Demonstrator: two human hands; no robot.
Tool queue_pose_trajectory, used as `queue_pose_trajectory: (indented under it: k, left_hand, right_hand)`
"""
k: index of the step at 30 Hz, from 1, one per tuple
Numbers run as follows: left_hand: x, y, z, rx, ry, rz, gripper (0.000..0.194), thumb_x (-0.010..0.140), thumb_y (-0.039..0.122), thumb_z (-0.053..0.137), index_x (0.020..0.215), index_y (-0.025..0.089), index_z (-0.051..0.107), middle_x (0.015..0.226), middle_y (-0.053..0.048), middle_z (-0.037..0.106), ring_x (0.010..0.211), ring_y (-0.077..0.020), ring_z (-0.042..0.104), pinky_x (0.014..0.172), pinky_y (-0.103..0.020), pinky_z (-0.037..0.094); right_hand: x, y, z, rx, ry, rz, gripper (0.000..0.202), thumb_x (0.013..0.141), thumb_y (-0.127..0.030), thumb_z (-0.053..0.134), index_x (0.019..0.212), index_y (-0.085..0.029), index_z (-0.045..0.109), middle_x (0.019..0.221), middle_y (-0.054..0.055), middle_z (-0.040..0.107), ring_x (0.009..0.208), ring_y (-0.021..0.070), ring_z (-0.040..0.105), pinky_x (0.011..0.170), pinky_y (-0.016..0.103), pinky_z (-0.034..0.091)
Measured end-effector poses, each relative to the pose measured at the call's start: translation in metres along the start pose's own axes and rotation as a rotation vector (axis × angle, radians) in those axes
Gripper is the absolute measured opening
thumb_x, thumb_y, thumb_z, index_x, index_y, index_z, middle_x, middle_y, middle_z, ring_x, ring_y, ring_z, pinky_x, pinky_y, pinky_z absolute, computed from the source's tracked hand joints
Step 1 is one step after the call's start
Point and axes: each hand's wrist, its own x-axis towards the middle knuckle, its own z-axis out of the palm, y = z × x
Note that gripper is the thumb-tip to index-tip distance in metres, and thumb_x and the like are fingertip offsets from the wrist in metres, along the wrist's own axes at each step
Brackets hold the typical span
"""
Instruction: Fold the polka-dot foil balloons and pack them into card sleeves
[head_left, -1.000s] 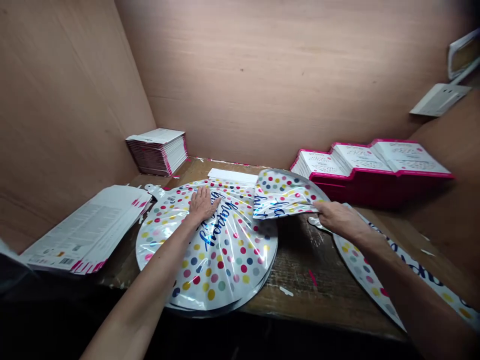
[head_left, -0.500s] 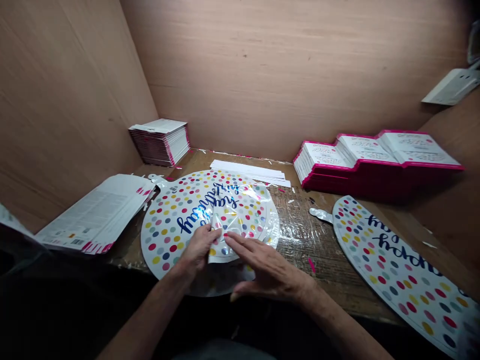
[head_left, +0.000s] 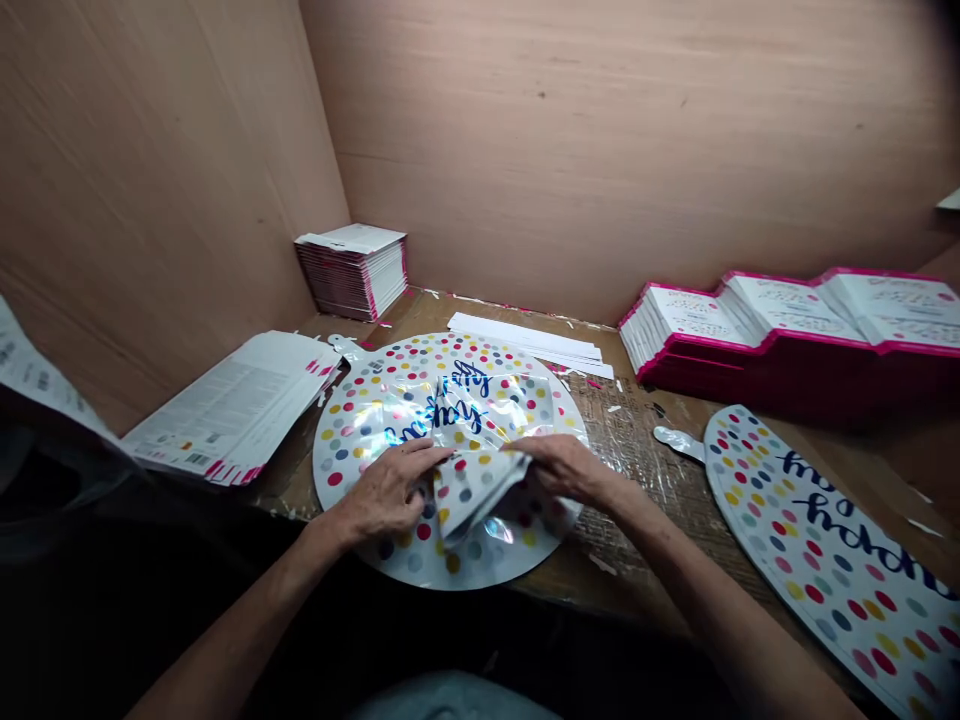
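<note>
A flat foil balloon (head_left: 459, 480) with coloured dots and blue lettering is partly folded over on itself. Beneath it lies a round dotted foil balloon (head_left: 349, 435), or a stack of them, with a silvery neck at the upper left. My left hand (head_left: 390, 490) rests on the folded foil, its fingers stretched forward along the crease and nothing gripped. At the other side, my right hand (head_left: 562, 465) pinches the raised edge of the fold; its fingertips are partly hidden by the foil.
Further dotted balloons (head_left: 817, 540) lie at the right. Pink-edged printed packs (head_left: 795, 315) stand stepped at the back right. A stack of cards (head_left: 352, 270) is at the back left, fanned printed sleeves (head_left: 232, 400) nearer. White paper strips (head_left: 525, 340) lie behind the balloons. Wooden walls (head_left: 600, 150) enclose the bench.
The near part of the foil has been folded upward into a smaller flap. My right hand has gone from spread over the foil to pinching its edge; the left has loosened its pinch.
</note>
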Motion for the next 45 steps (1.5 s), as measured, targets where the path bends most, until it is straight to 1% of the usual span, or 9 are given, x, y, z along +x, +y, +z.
queue_pose_trajectory:
  k: [6, 14, 20, 25, 28, 31, 33, 40, 45]
  left_hand:
    - [0.024, 0.003, 0.012, -0.159, 0.284, -0.555, 0.04, 0.09, 0.047, 0.048, 0.113, 0.021, 0.068, 0.093, -0.005, 0.077, 0.093, -0.0242, 0.07, 0.085, -0.034, 0.052]
    - [0.052, 0.009, 0.011, -0.009, 0.285, -0.837, 0.041, 0.088, 0.036, 0.055, 0.123, 0.014, 0.059, 0.09, -0.009, 0.075, 0.091, -0.0269, 0.069, 0.081, -0.036, 0.049]
    - [0.06, -0.005, 0.006, -0.167, 0.297, -0.886, 0.037, 0.081, 0.033, 0.061, 0.114, 0.016, 0.066, 0.096, -0.008, 0.076, 0.091, -0.0236, 0.07, 0.076, -0.029, 0.05]
    - [0.04, 0.002, -0.012, -0.008, 0.276, -0.821, 0.034, 0.085, 0.043, 0.056, 0.102, 0.018, 0.071, 0.082, -0.007, 0.076, 0.08, -0.0261, 0.07, 0.078, -0.036, 0.052]
    - [0.03, 0.007, -0.023, 0.098, 0.352, -0.413, 0.031, 0.088, 0.028, 0.046, 0.105, 0.021, 0.071, 0.1, -0.007, 0.075, 0.099, -0.0251, 0.068, 0.09, -0.038, 0.051]
    - [0.033, -0.002, -0.025, 0.013, 0.051, 0.083, 0.046, 0.077, 0.009, 0.043, 0.111, 0.026, 0.07, 0.117, -0.003, 0.071, 0.125, -0.0209, 0.055, 0.103, -0.035, 0.046]
    - [0.038, -0.011, -0.021, -0.036, -0.155, 0.151, 0.049, 0.073, 0.009, 0.046, 0.11, 0.029, 0.071, 0.113, -0.002, 0.072, 0.127, -0.0221, 0.053, 0.105, -0.035, 0.044]
    - [0.056, -0.01, -0.008, -0.242, -0.079, -0.302, 0.031, 0.082, 0.038, 0.052, 0.103, 0.023, 0.068, 0.092, -0.004, 0.072, 0.09, -0.0248, 0.067, 0.085, -0.035, 0.052]
    - [0.071, 0.011, 0.018, 0.007, 0.28, -0.616, 0.05, 0.089, 0.039, 0.054, 0.133, 0.017, 0.049, 0.106, -0.01, 0.071, 0.104, -0.0283, 0.065, 0.092, -0.039, 0.049]
  right_hand:
    - [0.063, 0.012, 0.007, 0.018, 0.188, 0.457, 0.045, 0.095, -0.05, 0.045, 0.068, -0.017, 0.06, 0.066, 0.003, 0.062, 0.063, 0.015, 0.055, 0.055, 0.024, 0.032]
    - [0.075, 0.006, 0.021, -0.155, 0.22, 0.649, 0.041, 0.097, -0.044, 0.042, 0.08, -0.016, 0.067, 0.078, 0.01, 0.068, 0.076, 0.0216, 0.062, 0.064, 0.029, 0.039]
    - [0.066, -0.05, 0.036, -0.34, 0.379, 0.134, 0.055, 0.09, -0.036, 0.056, 0.137, -0.009, 0.048, 0.137, 0.019, 0.052, 0.123, 0.0315, 0.047, 0.105, 0.045, 0.038]
    - [0.067, -0.071, 0.051, -0.442, 0.249, 0.031, 0.037, 0.09, -0.008, 0.045, 0.125, -0.006, 0.057, 0.129, 0.021, 0.058, 0.116, 0.0292, 0.052, 0.102, 0.045, 0.043]
    - [0.042, -0.058, 0.047, -0.401, 0.184, -0.134, 0.043, 0.091, -0.014, 0.052, 0.134, -0.019, 0.052, 0.143, 0.014, 0.049, 0.127, 0.0269, 0.045, 0.108, 0.046, 0.038]
    - [0.01, -0.038, 0.04, -0.281, 0.038, -0.322, 0.054, 0.089, -0.023, 0.057, 0.142, -0.024, 0.045, 0.149, 0.013, 0.044, 0.13, 0.0276, 0.044, 0.11, 0.049, 0.034]
    - [-0.004, -0.025, 0.037, -0.141, -0.001, -0.347, 0.049, 0.092, -0.023, 0.05, 0.14, -0.025, 0.047, 0.148, 0.011, 0.047, 0.129, 0.0263, 0.046, 0.111, 0.048, 0.033]
    - [0.021, -0.005, 0.038, 0.465, 0.538, 0.456, 0.035, 0.096, -0.046, 0.04, 0.085, -0.018, 0.06, 0.079, 0.004, 0.064, 0.072, 0.0179, 0.058, 0.064, 0.027, 0.046]
    - [0.049, -0.007, 0.028, 0.203, 0.445, 0.772, 0.024, 0.089, -0.042, 0.057, 0.082, -0.018, 0.055, 0.076, 0.004, 0.061, 0.073, 0.0191, 0.056, 0.064, 0.027, 0.04]
